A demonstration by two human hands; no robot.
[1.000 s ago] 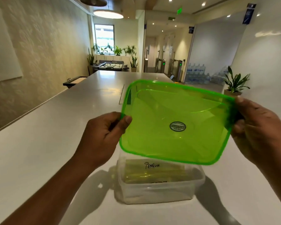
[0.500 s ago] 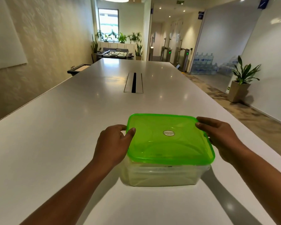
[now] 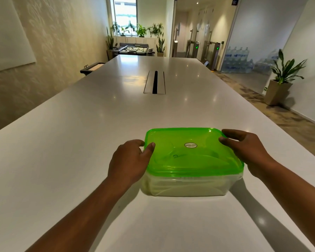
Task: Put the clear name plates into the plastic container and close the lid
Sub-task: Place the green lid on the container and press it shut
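A clear plastic container [image 3: 189, 186] stands on the white table [image 3: 80, 142] in front of me. A translucent green lid [image 3: 191, 153] with a round sticker lies flat on top of it. Through the lid, handwriting on a clear name plate [image 3: 177, 156] inside shows faintly. My left hand [image 3: 129, 160] grips the lid's left edge, thumb on top. On the right edge, my right hand [image 3: 247, 151] presses with its fingers on the lid's far right corner.
A cable slot [image 3: 155, 82] runs along the table's middle, farther away. The table's right edge drops to a carpeted floor with a potted plant [image 3: 280, 80]. Stacked water bottles [image 3: 238, 60] stand by the glass wall behind.
The green lid was held up tilted above the open container; both hands have lowered it onto the container, and it now lies flat on the rim.
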